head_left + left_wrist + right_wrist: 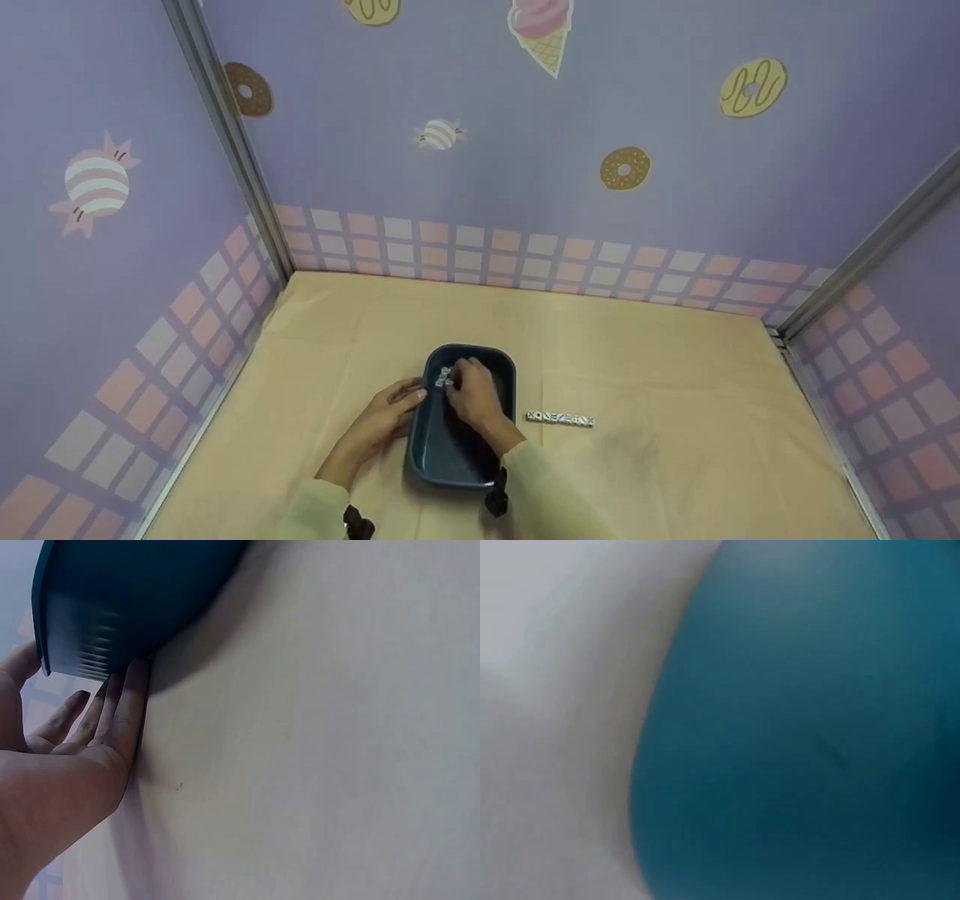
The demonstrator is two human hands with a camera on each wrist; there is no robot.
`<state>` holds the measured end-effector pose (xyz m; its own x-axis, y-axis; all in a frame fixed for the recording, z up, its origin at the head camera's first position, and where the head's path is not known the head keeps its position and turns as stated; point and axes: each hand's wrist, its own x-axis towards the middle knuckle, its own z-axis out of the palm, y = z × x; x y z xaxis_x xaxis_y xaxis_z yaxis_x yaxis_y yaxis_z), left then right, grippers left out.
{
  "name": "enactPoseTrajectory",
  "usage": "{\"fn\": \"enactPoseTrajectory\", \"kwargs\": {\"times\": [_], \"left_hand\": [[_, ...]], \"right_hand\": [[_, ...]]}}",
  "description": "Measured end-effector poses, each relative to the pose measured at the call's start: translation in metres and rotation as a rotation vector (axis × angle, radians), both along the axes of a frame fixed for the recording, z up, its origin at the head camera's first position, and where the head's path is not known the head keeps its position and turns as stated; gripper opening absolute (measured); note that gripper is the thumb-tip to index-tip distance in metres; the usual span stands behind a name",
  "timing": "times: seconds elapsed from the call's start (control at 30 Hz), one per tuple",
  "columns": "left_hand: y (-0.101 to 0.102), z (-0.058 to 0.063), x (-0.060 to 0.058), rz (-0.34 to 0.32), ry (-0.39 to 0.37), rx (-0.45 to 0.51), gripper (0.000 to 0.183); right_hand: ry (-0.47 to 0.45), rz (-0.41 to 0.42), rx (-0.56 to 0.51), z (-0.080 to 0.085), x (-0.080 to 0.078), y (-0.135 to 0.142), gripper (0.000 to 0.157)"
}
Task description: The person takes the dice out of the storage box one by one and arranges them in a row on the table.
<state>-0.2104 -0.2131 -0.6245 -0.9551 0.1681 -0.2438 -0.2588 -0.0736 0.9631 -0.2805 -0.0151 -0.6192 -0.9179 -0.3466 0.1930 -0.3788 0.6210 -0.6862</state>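
Toward far-left corner of tray (451, 450): cubes (440, 377) beside your right hand (474, 394); can't tell its grip.
Cube row (559, 419): right of tray, crosswise, nearer that hand.
Left hand (384, 416): straight-fingered against tray.

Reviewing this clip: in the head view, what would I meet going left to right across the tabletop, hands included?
Left hand → small whitish pieces → right hand → row of small patterned cubes. The dark blue tray spans several of these, so it is left out of the order.
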Motion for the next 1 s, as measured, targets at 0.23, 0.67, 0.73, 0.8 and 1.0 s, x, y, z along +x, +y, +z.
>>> {"fn": "enactPoseTrajectory", "kwargs": {"times": [0.23,0.67,0.73,0.8,1.0], "left_hand": [[0.003,-0.002,-0.002,-0.002,0.003,-0.029,0.071],[0.000,0.002,-0.001,0.030,-0.018,-0.037,0.069],[-0.001,0.002,0.000,0.039,-0.019,-0.043,0.070],[-0.001,0.001,0.000,0.047,-0.020,-0.047,0.071],[0.002,0.002,0.000,0.041,-0.009,-0.061,0.071]], "right_hand": [[0.017,0.148,-0.194,0.038,0.002,0.048,0.013],[0.019,0.077,-0.121,0.024,-0.006,0.211,0.013],[-0.011,0.046,-0.099,0.016,-0.004,0.227,0.014],[-0.047,0.016,-0.084,0.010,-0.002,0.239,0.013],[-0.073,-0.047,-0.016,-0.003,0.004,0.263,0.012]]}}
